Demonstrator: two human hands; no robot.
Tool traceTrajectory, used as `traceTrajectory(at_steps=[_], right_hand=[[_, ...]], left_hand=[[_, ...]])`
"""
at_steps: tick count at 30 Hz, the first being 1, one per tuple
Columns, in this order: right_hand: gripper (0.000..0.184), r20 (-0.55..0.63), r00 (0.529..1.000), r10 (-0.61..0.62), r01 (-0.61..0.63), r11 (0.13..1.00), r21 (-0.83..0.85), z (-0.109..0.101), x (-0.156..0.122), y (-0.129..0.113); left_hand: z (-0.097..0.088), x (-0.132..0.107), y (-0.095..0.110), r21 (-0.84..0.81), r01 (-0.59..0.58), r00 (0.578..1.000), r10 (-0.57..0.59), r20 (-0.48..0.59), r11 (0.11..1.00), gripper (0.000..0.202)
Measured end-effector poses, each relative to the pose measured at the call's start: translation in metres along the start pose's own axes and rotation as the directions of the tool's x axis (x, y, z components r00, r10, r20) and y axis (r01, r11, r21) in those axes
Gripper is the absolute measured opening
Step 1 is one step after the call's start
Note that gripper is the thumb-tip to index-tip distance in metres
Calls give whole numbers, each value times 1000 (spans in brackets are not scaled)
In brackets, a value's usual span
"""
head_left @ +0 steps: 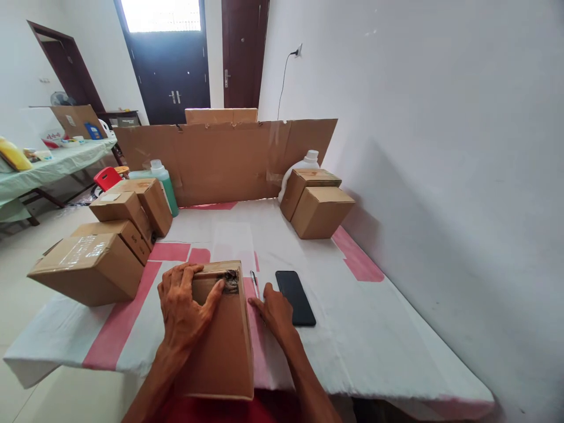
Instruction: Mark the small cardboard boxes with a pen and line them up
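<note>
The left hand (185, 305) grips a brown cardboard box (227, 346), maybe to steady it, and I can't tell if the right hand (277, 310) pinches the thin silver pen (254, 282).

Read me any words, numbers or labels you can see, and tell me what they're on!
No text is clear enough to read.
Red-and-white package on the far-left table: marks like writing, too small to read.
Grey box behind that table's end: pale marks, too blurred.
Brown box second-nearest on the left: dark print, too small.
Box under the left hand: a dark patch, no readable letters.
</note>
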State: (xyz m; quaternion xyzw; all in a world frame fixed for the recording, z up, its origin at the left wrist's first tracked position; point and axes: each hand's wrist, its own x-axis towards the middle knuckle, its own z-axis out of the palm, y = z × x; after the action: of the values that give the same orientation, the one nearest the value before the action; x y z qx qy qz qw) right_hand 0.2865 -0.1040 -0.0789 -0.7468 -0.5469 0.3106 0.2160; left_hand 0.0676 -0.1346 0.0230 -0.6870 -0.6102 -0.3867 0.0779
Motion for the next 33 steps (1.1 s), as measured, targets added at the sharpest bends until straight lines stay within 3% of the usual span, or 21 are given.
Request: traceTrajectory(at_steps=[2,5,10,11,13,15,16,20,25,31,33], right_hand=[[15,-1,1000,-2,2,1000,26,5,3,1],[29,-1,999,-34,33,989,146,5,5,3],[42,-93,990,-102,134,866,482,-26,-12,-2],[44,-141,984,-114,175,798,576,-35,-19,-8],[40,-237,959,-153,281,582,763,-49,-34,-26],[29,-313,924,-221,376,365,852,-56,-50,-47],[23,-341,902,-267,416,316,853,-56,-56,-57],[13,-380,835,-398,534,420,734,-46,-70,-77],[13,-395,817,-420,575,543,612,-43,-68,-77],[19,-390,836,-386,548,601,582,-50,-75,-67],[20,-406,849,-338,528,581,620,-57,-72,-59]], left_hand=[[0,-2,2,4,-20,1000,20,-1,1000,44],[0,-4,2,7,-44,999,43,20,999,58],[-1,-2,-1,26,-28,993,25,116,999,85],[-1,-1,-1,27,-21,991,17,135,999,88],[1,1,0,27,-4,987,-1,160,1000,91],[4,2,2,31,9,987,-14,162,999,92],[6,2,3,36,11,987,-17,159,999,91],[10,1,9,48,2,991,-8,132,999,87],[12,1,13,34,10,993,-15,120,999,77],[14,2,11,47,17,993,-23,118,999,80],[14,1,10,57,18,993,-25,117,998,83]])
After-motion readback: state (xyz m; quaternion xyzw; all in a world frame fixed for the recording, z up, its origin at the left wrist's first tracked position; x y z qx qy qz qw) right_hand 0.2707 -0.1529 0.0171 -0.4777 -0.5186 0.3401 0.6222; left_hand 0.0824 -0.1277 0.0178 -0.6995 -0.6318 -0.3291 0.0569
